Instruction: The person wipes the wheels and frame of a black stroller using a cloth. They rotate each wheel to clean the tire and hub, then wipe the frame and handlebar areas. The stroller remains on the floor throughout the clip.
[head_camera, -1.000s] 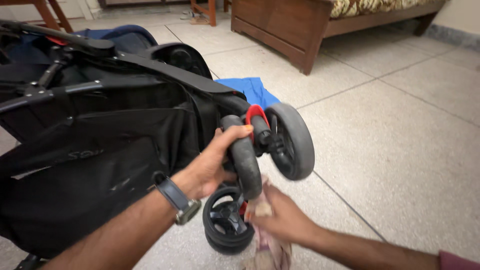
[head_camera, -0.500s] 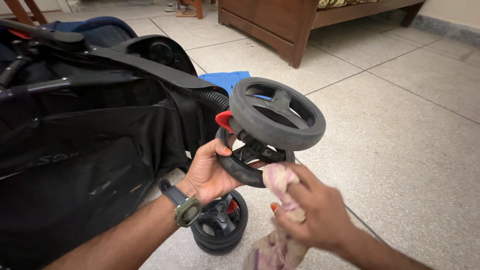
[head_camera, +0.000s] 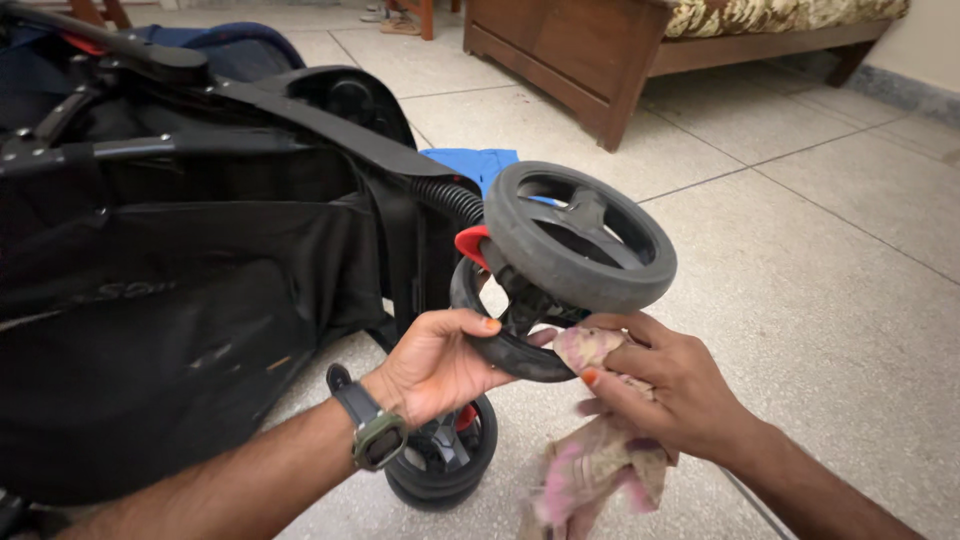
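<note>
Folded black stroller (head_camera: 180, 300) lies on its side at left on the tiled floor; its twin front wheel pair (head_camera: 560, 260) projects right, axle tilted. Left hand (head_camera: 440, 362) is closed around the lower wheel (head_camera: 500, 345) from the near-left side. Right hand (head_camera: 670, 385), just right of and touching that wheel, grips a pinkish rag (head_camera: 590, 460) pressed to the tyre; both hands sit equally close.

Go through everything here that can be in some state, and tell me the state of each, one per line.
stroller: lying on its side on the floor
double wheel: lifted off the floor
lower wheel: on the tiles
left hand: gripping the double wheel's nearer tyre
right hand: clutching the rag
rag: crumpled, pressed against the tyre
wristwatch: strapped on
</note>
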